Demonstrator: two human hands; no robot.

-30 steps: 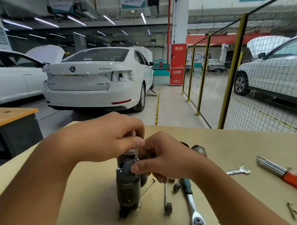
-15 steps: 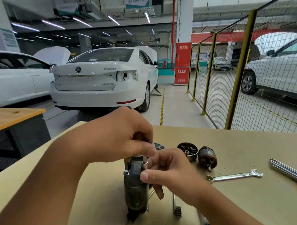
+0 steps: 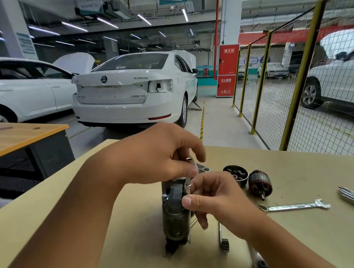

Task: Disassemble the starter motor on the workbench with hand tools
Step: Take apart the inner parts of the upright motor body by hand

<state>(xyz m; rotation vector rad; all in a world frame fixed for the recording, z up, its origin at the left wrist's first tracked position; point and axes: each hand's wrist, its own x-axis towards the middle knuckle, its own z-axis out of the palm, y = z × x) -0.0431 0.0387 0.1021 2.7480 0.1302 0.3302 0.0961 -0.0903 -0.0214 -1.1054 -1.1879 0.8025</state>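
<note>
Hands meet at the top of the starter motor (image 3: 175,216), which stands upright on the bench (image 3: 289,238) near its front edge. The left hand (image 3: 157,155) curls over the motor's upper end, thumb and fingers closed round a thin metal tool shaft (image 3: 188,160) whose bright tip shows between them; the index finger sticks out loosely. The right hand (image 3: 216,197) pinches a small silver socket (image 3: 188,187) at the motor's top right shoulder, thumb pressed against the housing just below it, the other fingers curled down beside the body.

Just right of the motor, two long through bolts lie on the bench, one (image 3: 220,233) ending in a small dark pinion gear (image 3: 224,243). Behind the motor and partly hidden by the hands sits a flat metal end plate (image 3: 204,169). Further right of the motor stand a black round end cap (image 3: 236,174) and, touching or nearly touching it, the copper-wound armature (image 3: 259,184). A combination wrench (image 3: 296,206) lies well to the right, and a bundle of hex keys (image 3: 349,195) at the frame edge. A ratchet head (image 3: 262,265) shows below the right forearm.

Beyond the bench, a white sedan (image 3: 131,92) is parked and a yellow-posted mesh fence (image 3: 294,93) runs off to the right.
</note>
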